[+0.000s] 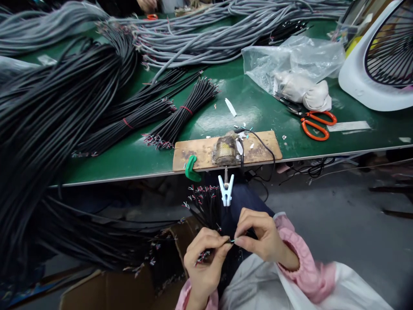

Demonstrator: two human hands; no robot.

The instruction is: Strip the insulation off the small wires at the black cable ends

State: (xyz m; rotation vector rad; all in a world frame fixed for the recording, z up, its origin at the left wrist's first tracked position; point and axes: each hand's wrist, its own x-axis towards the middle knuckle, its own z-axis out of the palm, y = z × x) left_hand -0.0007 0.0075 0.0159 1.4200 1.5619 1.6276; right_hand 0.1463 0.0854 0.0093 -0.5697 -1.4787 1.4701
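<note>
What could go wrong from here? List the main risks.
The fine wire end pinched by the left hand and right hand could slip, since only fingertips hold it.
A knuckle might bump the light-blue clip and metal rod, which jut past the edge of the green table just ahead of the hands.
The black cables drooping over the table's edge might slide down under their own weight.
</note>
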